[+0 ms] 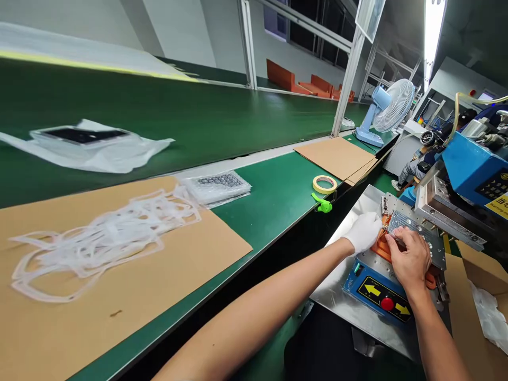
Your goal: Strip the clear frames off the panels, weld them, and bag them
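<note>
My left hand (363,232), in a white glove, reaches to the left side of a metal fixture with orange parts (382,248) on a small press machine. Its fingers are bent together at the edge of the orange part, and what they pinch is too small to tell. Close beside it, my bare right hand (410,260) is over the middle of the fixture. Thumb and fingertips come together near a grey perforated plate (401,225), and their contents are hidden. Below the hands, the blue control box (379,296) has yellow arrows and a red button (387,303).
The blue press head (476,164) overhangs the fixture's right. Left are cardboard (190,317), white film strips (119,233), a bubble-wrapped pack (222,188), yellow tape (324,184) and a green tool (323,205). Beyond are a wrapped panel (83,135) on the green belt, a fan (392,106) and a seated person.
</note>
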Available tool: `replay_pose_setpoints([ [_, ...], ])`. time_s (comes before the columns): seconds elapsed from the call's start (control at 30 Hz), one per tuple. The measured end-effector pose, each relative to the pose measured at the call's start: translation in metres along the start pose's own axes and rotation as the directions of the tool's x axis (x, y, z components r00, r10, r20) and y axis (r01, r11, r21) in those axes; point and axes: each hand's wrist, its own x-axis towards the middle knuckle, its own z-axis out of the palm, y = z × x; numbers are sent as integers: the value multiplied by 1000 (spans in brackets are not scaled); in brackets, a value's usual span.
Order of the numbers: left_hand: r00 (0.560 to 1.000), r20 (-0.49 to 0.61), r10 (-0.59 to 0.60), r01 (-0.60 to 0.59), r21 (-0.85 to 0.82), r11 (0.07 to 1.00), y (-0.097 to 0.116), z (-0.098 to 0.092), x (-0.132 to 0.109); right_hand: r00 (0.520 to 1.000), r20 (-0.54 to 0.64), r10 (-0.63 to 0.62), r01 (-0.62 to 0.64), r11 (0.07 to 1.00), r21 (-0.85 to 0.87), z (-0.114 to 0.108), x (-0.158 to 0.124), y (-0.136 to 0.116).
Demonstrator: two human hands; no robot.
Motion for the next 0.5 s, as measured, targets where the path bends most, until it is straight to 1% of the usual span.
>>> replay_pose_setpoints([
  [0.03, 1000, -18, -14, 15, 67, 998, 5, -2, 0, 1000, -2, 6, -6, 1000, 0, 0, 0, -1],
  [0.1, 999, -33, -6, 12, 196, 981, 15, -5, -1, 1000, -3, 18, -18, 1000, 4, 0, 0, -2],
  [0.17, 1000, -7, 25, -22, 301, 953, 21, -5, -6, 1000, 3, 22, -22, 1000, 10, 0, 0, -1],
  [0.23, 998, 37, 53, -63, 361, 931, 19, -3, -13, 1000, 15, 25, -25, 1000, 11, 0, 0, -1],
  [0.3, 996, 58, 73, -89, 362, 928, 11, -1, -18, 999, 25, 30, -30, 999, 14, 0, 0, -1],
  [0.37, 995, 47, 84, -95, 322, 942, 1, 0, -20, 999, 27, 33, -34, 999, 21, -1, 0, -1],
  [0.43, 996, 38, 86, -93, 255, 962, -7, 0, -18, 999, 24, 31, -31, 999, 34, -1, 0, -2],
  [0.5, 995, 46, 90, -97, 170, 981, -10, 0, -14, 999, 23, 28, -29, 999, 43, -2, 1, -3],
])
